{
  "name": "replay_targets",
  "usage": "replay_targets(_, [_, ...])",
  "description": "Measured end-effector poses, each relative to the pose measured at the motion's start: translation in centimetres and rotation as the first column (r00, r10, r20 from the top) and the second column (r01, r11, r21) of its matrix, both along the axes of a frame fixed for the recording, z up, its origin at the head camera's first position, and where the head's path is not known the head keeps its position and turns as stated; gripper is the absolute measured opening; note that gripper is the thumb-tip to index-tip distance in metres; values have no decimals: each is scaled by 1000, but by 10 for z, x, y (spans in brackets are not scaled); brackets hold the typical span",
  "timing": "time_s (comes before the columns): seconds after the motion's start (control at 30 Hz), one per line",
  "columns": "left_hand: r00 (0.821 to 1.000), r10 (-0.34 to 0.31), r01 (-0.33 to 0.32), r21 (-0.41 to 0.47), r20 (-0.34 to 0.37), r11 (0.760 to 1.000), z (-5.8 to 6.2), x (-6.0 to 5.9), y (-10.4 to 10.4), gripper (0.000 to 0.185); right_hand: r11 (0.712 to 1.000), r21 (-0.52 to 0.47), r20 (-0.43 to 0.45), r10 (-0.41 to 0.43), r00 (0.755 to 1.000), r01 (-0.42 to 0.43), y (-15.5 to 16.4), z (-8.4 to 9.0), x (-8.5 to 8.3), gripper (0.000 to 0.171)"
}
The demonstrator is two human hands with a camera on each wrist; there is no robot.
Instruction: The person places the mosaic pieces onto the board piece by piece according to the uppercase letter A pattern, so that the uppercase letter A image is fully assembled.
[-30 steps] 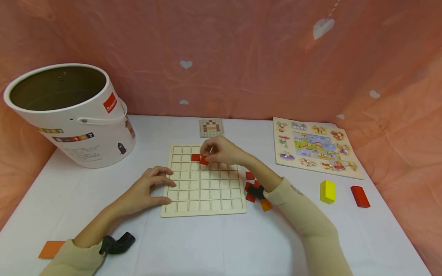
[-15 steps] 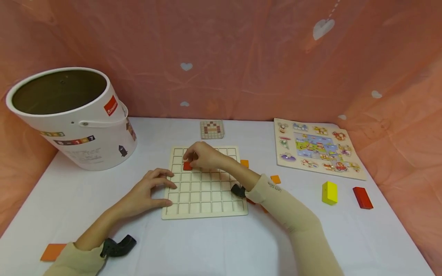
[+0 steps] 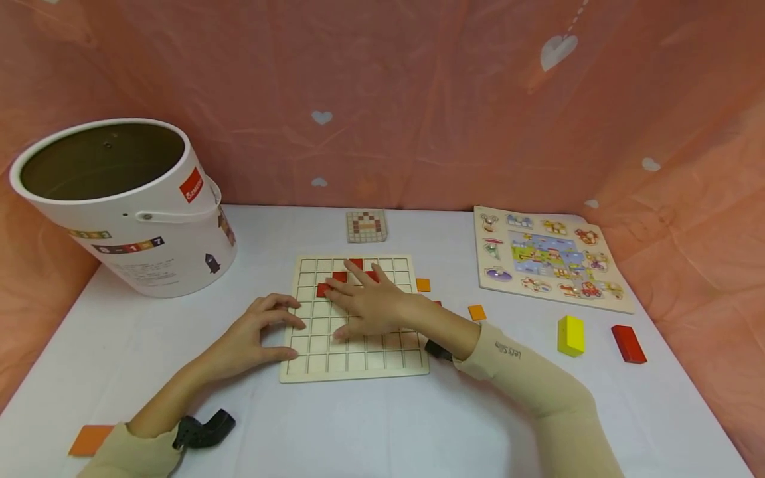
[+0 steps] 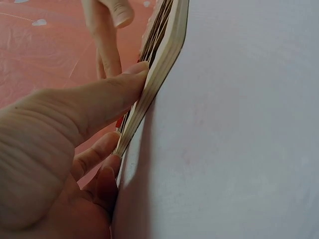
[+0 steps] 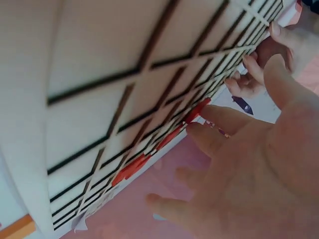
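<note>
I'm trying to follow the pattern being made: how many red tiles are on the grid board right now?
4 show. One sits in the top row, two in the second row, and one in the third row at the right hand fingertips. That hand may hide more.

A white table [image 3: 370, 425] carries a grid board [image 3: 358, 362], a white bucket [image 3: 149, 219] and a picture puzzle [image 3: 550, 255]. Loose orange tiles [image 3: 89, 439], a yellow block [image 3: 570, 335], a red block [image 3: 627, 343] and a small pattern card [image 3: 366, 226] lie on it too.
</note>
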State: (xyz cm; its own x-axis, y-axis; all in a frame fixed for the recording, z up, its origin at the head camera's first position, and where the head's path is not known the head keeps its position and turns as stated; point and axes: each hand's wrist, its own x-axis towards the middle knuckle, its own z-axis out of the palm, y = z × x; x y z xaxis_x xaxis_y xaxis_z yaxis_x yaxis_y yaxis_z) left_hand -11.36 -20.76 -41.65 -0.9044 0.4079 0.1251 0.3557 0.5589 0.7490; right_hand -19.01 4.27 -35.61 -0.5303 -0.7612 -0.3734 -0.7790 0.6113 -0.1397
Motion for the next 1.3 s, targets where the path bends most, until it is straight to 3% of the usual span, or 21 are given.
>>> replay_targets(0.23, [1000,-1,1,6,12,1000,0,1,2,32,1000,25,2,8,1000,-8,-1,-3,4,83])
replay_targets(0.33, [1000,0,0,4,12,1000,0,1,3,33,999,-53,52,4,999,-1,5,-5,2,80])
replay_targets(0.43, [1000,5,-5,0,16,1000,-1,2,4,33,979,-199,139,-21,990,49,21,-5,-4,76])
replay_targets(0.53, [1000,14,-14,-3,28,1000,0,2,6,33,925,-356,217,-60,974,137,46,-4,-13,70])
replay_targets(0.63, [999,19,-19,-3,37,1000,0,2,6,33,837,-480,302,-124,945,263,76,-3,-19,57])
replay_targets(0.7, [999,19,-19,-7,37,1000,0,2,6,33,779,-527,345,-170,923,340,95,-5,-21,46])
replay_targets(0.77, [999,23,-23,-13,39,1000,0,2,5,33,746,-539,376,-202,904,391,111,-6,-20,35])
replay_targets(1.0, [998,31,-30,-20,56,999,1,1,3,34,763,-481,396,-250,884,431,138,-11,-13,26])
replay_targets(1.3, [998,25,-24,-16,54,1000,1,1,2,35,806,-450,304,-267,915,385,139,-18,-14,28])
